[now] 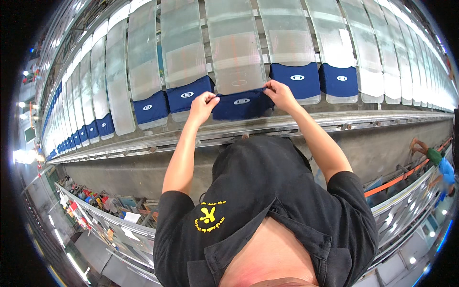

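A navy blue fabric piece [243, 109] with a white oval print hangs at the near end of a pale flat board [235, 57]. My left hand [202, 107] pinches its upper left corner between thumb and fingers. At the upper right corner, my right hand [282, 96] grips the same fabric. Its lower part sags between my hands; whether it touches the board is hard to tell. A faint oval outline shows on the board just above the cloth. Another printed navy piece [189, 94] lies on the board to the left, and one more [295, 81] on the board to the right.
Long pale boards [143, 52] stand side by side in a row, several with navy pieces at their near ends. A metal rail [334, 120] runs along their front. Far right, a person in a blue top [445, 170] is at the walkway. Cluttered shelving [110, 205] sits behind me.
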The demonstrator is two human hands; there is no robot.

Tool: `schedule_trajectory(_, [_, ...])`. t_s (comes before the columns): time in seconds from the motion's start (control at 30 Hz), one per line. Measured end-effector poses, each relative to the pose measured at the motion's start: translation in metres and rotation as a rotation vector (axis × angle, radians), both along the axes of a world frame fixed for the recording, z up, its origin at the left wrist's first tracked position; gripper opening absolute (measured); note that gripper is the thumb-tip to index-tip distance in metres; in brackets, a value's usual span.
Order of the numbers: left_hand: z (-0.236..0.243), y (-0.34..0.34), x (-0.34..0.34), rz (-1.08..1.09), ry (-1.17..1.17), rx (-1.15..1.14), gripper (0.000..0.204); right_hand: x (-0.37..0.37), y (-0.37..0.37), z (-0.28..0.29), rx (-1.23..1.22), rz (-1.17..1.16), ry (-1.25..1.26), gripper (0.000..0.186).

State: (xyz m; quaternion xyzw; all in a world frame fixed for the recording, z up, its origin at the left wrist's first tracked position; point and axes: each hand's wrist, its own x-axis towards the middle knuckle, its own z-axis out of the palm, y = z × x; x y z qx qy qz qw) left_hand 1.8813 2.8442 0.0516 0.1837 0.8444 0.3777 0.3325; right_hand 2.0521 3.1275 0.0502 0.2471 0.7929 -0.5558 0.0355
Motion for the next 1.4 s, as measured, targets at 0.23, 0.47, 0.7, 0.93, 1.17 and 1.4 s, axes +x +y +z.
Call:
schedule_trajectory(0.23, [-0.021, 0.043, -0.052, -0.070, 0.123, -0.120, 0.031, -0.047, 0.030, -0.028, 0.268, 0.018, -0.032, 0.026])
schedule_trajectory(0.47, [-0.022, 0.053, -0.061, -0.051, 0.395, -0.149, 0.031, -0.047, 0.033, -0.027, 0.333, -0.139, 0.152, 0.021])
schedule_trajectory(0.7, [-0.003, 0.079, 0.000, 0.049, 0.147, 0.080, 0.027, 0.034, 0.059, -0.014, 0.348, -0.308, 0.044, 0.019])
schedule_trajectory(0.93, [-0.009, 0.180, 0.055, -0.017, -0.361, 0.133, 0.039, 0.077, 0.162, -0.018, 0.380, -0.443, -0.111, 0.032])
schedule_trajectory(1.17, [-0.052, 0.266, 0.059, 0.094, 0.183, -0.157, 0.049, 0.048, 0.220, -0.033, 0.053, -0.226, -0.286, 0.041])
schedule_trajectory(1.4, [-0.050, 0.264, 0.051, 0.123, 0.255, -0.320, 0.020, 0.042, 0.236, -0.034, 0.327, -0.035, -0.175, 0.022])
